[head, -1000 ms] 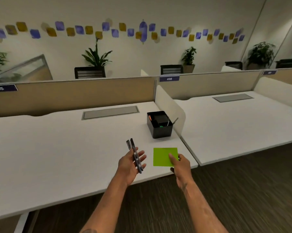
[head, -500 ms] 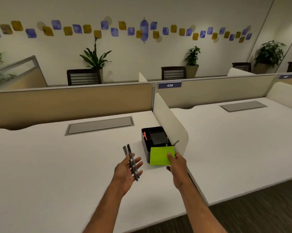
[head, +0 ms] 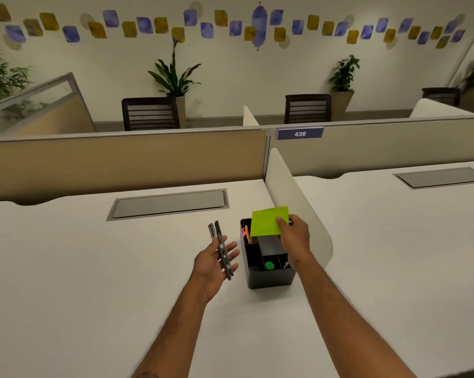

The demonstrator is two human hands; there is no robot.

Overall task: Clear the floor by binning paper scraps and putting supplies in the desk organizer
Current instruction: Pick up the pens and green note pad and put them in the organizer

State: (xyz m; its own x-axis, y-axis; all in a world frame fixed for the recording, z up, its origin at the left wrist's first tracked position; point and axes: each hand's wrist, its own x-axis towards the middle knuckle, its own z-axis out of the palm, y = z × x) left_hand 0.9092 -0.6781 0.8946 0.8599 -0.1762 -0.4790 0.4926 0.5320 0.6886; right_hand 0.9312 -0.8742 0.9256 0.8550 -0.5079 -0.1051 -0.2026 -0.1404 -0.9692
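A black desk organizer point(head: 271, 278) with several compartments stands on the white desk point(head: 94, 268), beside a low white divider point(head: 298, 208). My right hand point(head: 294, 238) pinches a lime-green pad of sticky notes point(head: 267, 221) and holds it above the organizer's far compartments. My left hand point(head: 216, 261) is just left of the organizer, palm up, with two dark grey pens point(head: 221, 248) lying across its fingers. Inside the organizer I see an orange item point(head: 246, 233) at the far left and a green round item point(head: 269, 266) near the front.
A grey cable hatch point(head: 170, 204) is set into the desk behind my hands. Tan and grey partition panels point(head: 126, 162) close the desk's far edge, with a sign reading 436. A second white desk point(head: 408, 241) lies right of the divider. Chairs and potted plants stand beyond.
I have come closer to the desk. My right hand has carried the green pad forward, from the desk's front edge to above the organizer. My left hand with the pens has followed alongside.
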